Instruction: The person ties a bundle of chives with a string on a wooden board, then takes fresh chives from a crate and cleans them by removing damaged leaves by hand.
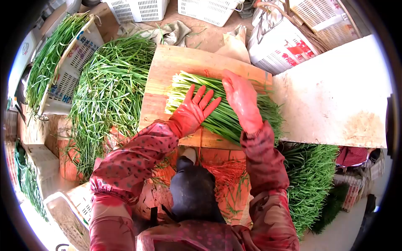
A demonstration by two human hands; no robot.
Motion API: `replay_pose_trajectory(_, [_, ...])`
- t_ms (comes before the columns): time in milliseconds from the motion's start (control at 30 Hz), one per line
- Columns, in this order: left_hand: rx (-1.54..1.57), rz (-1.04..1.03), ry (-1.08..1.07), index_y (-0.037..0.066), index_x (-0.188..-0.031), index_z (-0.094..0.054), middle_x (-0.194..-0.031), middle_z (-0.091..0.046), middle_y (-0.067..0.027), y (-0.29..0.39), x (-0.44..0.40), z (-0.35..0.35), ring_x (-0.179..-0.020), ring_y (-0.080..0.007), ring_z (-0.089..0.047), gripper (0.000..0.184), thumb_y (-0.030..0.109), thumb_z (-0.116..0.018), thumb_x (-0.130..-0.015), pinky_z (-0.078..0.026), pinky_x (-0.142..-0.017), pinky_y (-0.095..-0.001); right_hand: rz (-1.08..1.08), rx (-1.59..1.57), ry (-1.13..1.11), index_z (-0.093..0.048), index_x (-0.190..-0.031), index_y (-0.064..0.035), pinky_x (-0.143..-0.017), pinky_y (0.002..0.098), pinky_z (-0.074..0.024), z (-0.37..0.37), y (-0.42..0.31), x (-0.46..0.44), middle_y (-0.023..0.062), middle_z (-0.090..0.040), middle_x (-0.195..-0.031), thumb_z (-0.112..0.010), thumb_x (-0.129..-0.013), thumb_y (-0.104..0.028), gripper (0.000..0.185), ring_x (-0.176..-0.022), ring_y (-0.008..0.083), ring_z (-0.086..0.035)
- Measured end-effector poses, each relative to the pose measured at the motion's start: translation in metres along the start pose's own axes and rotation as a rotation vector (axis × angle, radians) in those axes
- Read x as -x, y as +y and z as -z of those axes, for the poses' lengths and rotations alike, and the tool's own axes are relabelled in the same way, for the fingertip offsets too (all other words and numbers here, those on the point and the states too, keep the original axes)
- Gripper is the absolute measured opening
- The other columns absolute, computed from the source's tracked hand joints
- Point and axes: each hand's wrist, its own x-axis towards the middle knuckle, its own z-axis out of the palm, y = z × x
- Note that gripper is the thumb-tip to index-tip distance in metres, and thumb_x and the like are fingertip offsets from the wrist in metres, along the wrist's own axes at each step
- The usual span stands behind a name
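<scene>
Patterned clothing [192, 237], greens [222, 125], red-lettered crate [276, 46]

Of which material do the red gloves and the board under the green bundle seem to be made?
The red gloves look like glossy rubber or plastic, from their wet-looking shine. The board looks like smooth wood, perhaps plywood, from its tan colour and faint streaks.

The head view (wide, round-edged) looks down, near the green bundle [224, 119].
</scene>
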Motion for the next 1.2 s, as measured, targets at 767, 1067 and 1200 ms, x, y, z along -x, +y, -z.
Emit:
replay_pose_trajectory(767, [0.077, 0.089, -0.191, -0.002, -0.137, -0.038, -0.129, -0.049, -0.0188, -0.012, -0.024, 0.010, -0.122, -0.0334, -0.046, 0.100, 0.050, -0.078, -0.061, -0.030, -0.109, -0.0489, 0.350, 0.291, -0.488, -0.061, -0.117, -0.0198, -0.051, 0.0412, -0.0443, -0.034, -0.051, 0.156, 0.0056, -0.052, -0.062, -0.054, -0.082, -0.015, 0.036, -0.057, 0.0276, -0.056])
replay_pose_trajectory(1067, [0.086, 0.107, -0.214, -0.003, -0.138, -0.037, -0.132, -0.048, -0.0200, -0.013, -0.026, 0.007, -0.123, -0.0345, -0.045, 0.101, 0.046, -0.079, -0.060, -0.030, -0.109, -0.0485, -0.308, -0.739, -0.160, -0.064, -0.095, -0.0060, -0.059, 0.0312, -0.0513, -0.030, -0.046, 0.133, 0.0091, -0.065, -0.081, -0.058, -0.091, -0.010, 0.008, -0.065, 0.0189, -0.062])
replay_pose_trajectory(1200, [0.217, 0.133, -0.210, -0.004, -0.137, -0.038, -0.133, -0.047, -0.0215, -0.016, -0.027, 0.014, -0.124, -0.0357, -0.044, 0.095, 0.046, -0.073, -0.064, -0.028, -0.109, -0.0497, -0.509, -0.829, -0.058, -0.063, -0.091, -0.0047, -0.059, 0.0297, -0.0494, -0.027, -0.051, 0.107, 0.0096, -0.063, -0.080, -0.059, -0.092, -0.013, 0.009, -0.066, 0.0213, -0.060])
